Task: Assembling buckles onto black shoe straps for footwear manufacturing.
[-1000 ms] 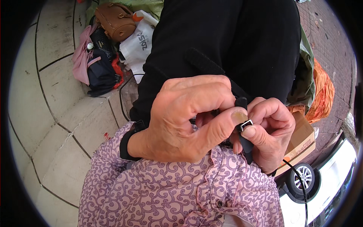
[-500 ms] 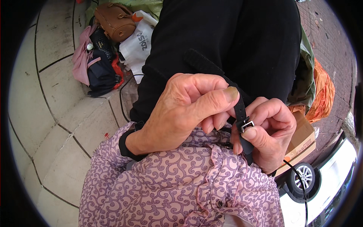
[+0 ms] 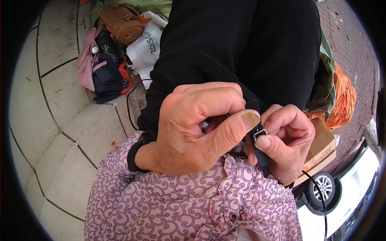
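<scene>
Above my lap, both hands work on a black strap [image 3: 252, 98] with a small silver buckle [image 3: 259, 134]. My left hand [image 3: 197, 130] is closed, its thumb pinching the strap just above the buckle against bent fingers. My right hand [image 3: 287, 138] is closed too, with thumb and fingers gripping the strap at the buckle's right side. Below the buckle the dark strap end hangs over my right fingers. A wider black band [image 3: 215, 67] runs from the strap across my dark trousers. The fingertips behind the strap are partly hidden.
To the left, a brown handbag [image 3: 122, 25], a white printed bag [image 3: 146, 48] and a pink and navy bag [image 3: 106, 76] lie by pale stone steps [image 3: 60, 132]. On the right are an orange sack [image 3: 341, 96], a cardboard box [image 3: 319, 144] and a white car [image 3: 358, 180].
My left hand has turned and shifted slightly down, its thumb sliding along the strap toward the buckle. My right hand stays nearly still on the buckle.
</scene>
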Tool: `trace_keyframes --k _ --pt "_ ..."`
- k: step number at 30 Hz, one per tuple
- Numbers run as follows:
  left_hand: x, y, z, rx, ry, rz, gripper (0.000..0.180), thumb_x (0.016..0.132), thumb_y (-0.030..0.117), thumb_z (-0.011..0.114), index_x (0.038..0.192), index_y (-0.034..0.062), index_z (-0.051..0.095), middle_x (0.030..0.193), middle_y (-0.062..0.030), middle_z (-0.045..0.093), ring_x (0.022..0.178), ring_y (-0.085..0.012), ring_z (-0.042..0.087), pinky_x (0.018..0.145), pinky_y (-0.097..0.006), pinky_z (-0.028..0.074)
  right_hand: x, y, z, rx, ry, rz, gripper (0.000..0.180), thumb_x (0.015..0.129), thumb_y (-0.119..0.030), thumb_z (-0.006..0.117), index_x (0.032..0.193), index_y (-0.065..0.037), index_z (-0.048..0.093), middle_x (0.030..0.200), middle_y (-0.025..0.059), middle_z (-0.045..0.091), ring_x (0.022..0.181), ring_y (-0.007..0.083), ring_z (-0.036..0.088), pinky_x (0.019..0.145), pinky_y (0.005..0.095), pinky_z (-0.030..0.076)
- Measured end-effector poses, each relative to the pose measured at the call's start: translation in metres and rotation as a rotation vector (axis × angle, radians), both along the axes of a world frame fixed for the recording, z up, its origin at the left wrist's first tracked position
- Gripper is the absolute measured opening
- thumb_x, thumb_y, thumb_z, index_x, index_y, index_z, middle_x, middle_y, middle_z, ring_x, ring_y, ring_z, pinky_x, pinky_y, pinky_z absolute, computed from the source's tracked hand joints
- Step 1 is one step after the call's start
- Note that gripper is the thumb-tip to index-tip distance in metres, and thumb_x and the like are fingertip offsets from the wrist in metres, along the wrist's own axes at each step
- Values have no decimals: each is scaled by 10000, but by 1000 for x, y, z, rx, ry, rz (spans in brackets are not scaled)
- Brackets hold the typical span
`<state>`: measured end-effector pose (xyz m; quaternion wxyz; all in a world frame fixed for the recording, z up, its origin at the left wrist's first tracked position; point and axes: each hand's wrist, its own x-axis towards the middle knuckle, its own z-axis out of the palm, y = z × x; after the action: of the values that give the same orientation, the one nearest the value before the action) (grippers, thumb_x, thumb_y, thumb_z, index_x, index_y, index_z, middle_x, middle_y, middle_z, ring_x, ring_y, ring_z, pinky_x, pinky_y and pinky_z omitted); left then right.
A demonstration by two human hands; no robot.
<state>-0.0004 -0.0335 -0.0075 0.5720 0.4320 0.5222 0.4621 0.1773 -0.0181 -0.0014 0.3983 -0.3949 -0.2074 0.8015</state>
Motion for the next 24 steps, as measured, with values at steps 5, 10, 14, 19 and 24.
trace_keyframes --k 5,10,14,19,24 --pt "-4 3 0 150 99 -37 179 835 47 672 700 -45 598 608 -70 535 501 -96 452 453 -253 302 0 1 1 -7 -14 14 152 776 152 688 870 119 573 845 216 626 644 187 671 574 264 563" --pt "-4 2 -1 290 205 -89 125 785 41 705 738 -65 658 602 -104 559 481 -126 490 405 -252 313 1 0 1 -15 -48 22 149 776 151 689 868 120 576 837 211 631 644 184 675 575 262 565" --pt "-1 1 -3 309 234 -89 113 781 32 704 749 -68 665 604 -115 575 478 -129 502 396 -248 329 0 -2 2 10 -109 23 153 775 144 697 868 120 579 836 212 635 640 180 672 573 255 559" --pt "-2 0 -7 352 218 -93 128 782 28 704 766 -90 658 600 -125 588 481 -142 516 396 -250 341 -1 -7 -4 208 -217 -1 157 768 139 708 869 122 589 844 219 643 620 172 662 563 240 547" --pt "-3 -1 -6 327 171 -100 139 780 30 706 779 -100 658 608 -125 596 494 -143 525 407 -249 352 2 -6 -6 437 -314 48 162 766 132 716 874 115 597 838 216 648 606 161 657 548 223 534"
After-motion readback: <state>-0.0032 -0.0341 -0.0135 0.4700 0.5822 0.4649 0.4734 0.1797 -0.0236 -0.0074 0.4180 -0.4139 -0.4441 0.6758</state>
